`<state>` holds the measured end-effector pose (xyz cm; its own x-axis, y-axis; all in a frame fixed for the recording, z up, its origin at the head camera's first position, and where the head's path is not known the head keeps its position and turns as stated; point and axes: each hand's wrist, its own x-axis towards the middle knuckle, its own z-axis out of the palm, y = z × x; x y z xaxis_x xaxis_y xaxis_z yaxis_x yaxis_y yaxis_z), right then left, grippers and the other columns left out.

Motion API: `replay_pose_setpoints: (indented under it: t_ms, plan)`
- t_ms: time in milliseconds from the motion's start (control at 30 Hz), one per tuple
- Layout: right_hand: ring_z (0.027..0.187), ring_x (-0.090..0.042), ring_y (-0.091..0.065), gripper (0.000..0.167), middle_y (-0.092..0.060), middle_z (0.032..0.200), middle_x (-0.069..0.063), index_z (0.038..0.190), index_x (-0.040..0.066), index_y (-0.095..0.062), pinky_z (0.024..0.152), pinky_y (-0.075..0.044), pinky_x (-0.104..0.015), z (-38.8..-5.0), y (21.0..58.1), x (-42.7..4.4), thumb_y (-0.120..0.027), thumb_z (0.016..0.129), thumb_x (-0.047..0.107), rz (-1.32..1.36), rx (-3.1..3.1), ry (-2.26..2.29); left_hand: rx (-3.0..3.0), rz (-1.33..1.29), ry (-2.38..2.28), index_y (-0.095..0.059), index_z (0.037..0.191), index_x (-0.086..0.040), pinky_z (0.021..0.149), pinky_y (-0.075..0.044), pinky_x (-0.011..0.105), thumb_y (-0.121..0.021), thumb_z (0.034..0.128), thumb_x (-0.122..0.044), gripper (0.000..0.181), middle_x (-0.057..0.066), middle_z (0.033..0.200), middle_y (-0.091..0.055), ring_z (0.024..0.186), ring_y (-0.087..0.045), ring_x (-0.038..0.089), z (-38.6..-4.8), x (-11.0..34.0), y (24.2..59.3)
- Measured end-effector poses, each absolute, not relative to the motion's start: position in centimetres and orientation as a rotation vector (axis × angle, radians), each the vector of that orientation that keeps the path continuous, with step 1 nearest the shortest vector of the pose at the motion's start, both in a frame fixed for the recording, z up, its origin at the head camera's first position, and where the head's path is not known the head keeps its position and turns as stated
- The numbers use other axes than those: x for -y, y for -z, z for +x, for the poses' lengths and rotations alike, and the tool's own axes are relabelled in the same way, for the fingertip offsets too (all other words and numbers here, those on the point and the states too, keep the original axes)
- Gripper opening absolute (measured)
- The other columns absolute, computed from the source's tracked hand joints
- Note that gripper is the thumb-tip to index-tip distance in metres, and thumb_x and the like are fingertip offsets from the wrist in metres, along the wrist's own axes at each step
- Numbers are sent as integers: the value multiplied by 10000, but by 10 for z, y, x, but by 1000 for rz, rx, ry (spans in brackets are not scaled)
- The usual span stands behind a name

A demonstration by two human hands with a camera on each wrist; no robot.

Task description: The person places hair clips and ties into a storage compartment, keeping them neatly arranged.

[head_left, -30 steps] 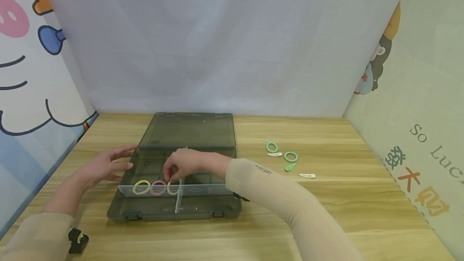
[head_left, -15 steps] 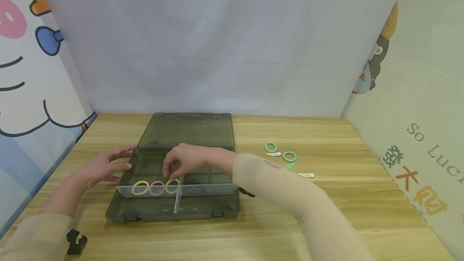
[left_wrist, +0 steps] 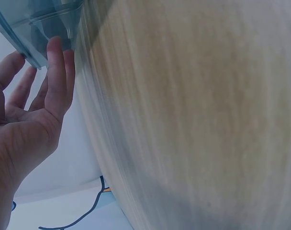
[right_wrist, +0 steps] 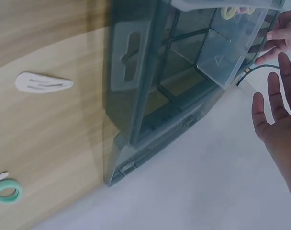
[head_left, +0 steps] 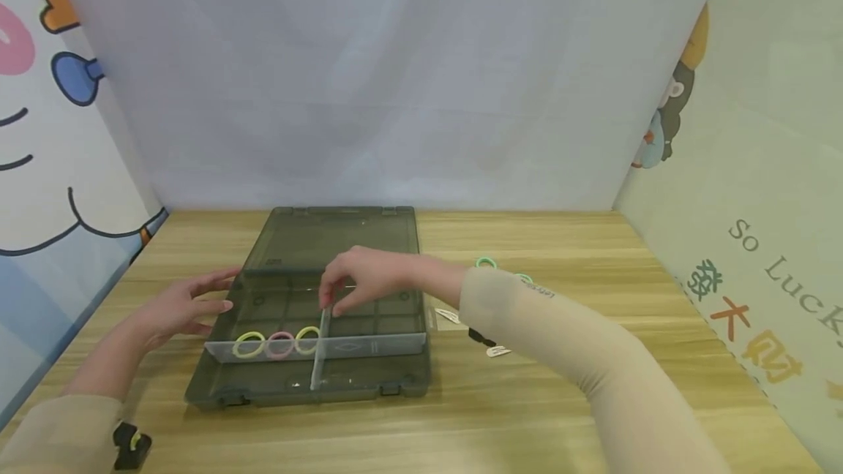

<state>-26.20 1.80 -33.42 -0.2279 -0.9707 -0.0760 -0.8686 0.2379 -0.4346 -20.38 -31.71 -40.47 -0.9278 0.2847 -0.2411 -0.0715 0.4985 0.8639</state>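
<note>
A dark translucent compartment box (head_left: 263, 395) lies on the table with its lid (head_left: 342, 232) folded back. Along its clear lengthwise divider (head_left: 388, 344) stand a yellow hair tie (head_left: 237, 349), a pink hair tie (head_left: 271, 349) and another yellow hair tie (head_left: 299, 344). My left hand (head_left: 174, 309) touches the box's left side with spread fingers; the left wrist view shows the fingertips against the wall. Over the cross divider (head_left: 319, 364), my right hand (head_left: 369, 276) hovers, thumb and index finger apart with nothing seen between them. In the right wrist view its other fingers (right_wrist: 275, 98) are extended.
Right of the box lie white snap hair clips (head_left: 498, 351) and green hair ties (head_left: 486, 262), partly covered by my right sleeve. The right wrist view shows a white clip (right_wrist: 28, 82) beside the box. A pale curtain (head_left: 395, 93) rises behind the table.
My right hand has let go of the right-hand yellow hair tie, then lifted and shifted right to above the cross divider. My left hand has stayed at the box's side.
</note>
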Motion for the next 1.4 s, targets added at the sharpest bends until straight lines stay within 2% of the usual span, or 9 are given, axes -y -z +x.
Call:
replay_pose_setpoints:
  t_ms: [467,667,733,933,1167,1333,1400]
  plan:
    - [983,-78,-552,215,-663,1046,71,1050,146,-689,882,-458,-265,-267,316,-71,-703,863,251,-1716,-2302,418,-2403,195,-1401,-129,1519,-79,804,-532,453,-565,957,-252,732,328,1502,-125,1257,-370,503,-204,318,407]
    - [961,-201,-573,199,-674,1028,25,1035,137,-688,850,-460,-316,-271,310,-97,-716,851,208,-1668,-2343,488,-2409,205,-1392,-126,1518,-73,813,-526,466,-561,960,-260,732,334,1501,-118,1260,-357,516,-204,318,407]
    - [947,-201,-572,195,-677,1023,17,1027,132,-686,840,-457,-315,-274,310,-106,-718,847,198,-1651,-2362,510,-2415,206,-1389,-127,1518,-71,811,-526,469,-562,959,-264,734,337,1499,-121,1262,-352,519,-204,318,408]
    - [924,-147,-552,164,-666,1007,51,1013,152,-688,825,-454,-351,-282,314,-134,-705,859,207,-1588,-2425,555,-2425,212,-1384,-131,1518,-71,808,-526,469,-563,958,-273,736,337,1496,-130,1260,-354,517,-204,318,409]
    - [930,-185,-563,178,-675,1037,-30,1031,141,-691,811,-453,-376,-292,326,-163,-703,861,193,-1485,-2504,583,-2427,207,-1379,-132,1519,-77,807,-527,465,-561,959,-267,731,335,1497,-132,1260,-358,510,-204,319,409]
    - [961,-199,-570,200,-660,1063,9,1058,163,-687,852,-462,-463,-303,337,-179,-702,864,210,-1351,-2564,599,-2421,201,-1388,-134,1520,-86,806,-528,461,-568,955,-269,736,330,1500,-132,1263,-360,502,-205,320,410]
    - [976,-231,-573,203,-654,1075,15,1063,164,-687,855,-460,-460,-306,340,-184,-699,867,214,-1313,-2582,604,-2422,203,-1387,-134,1521,-88,807,-528,462,-567,956,-269,735,330,1500,-134,1262,-360,504,-205,319,410]
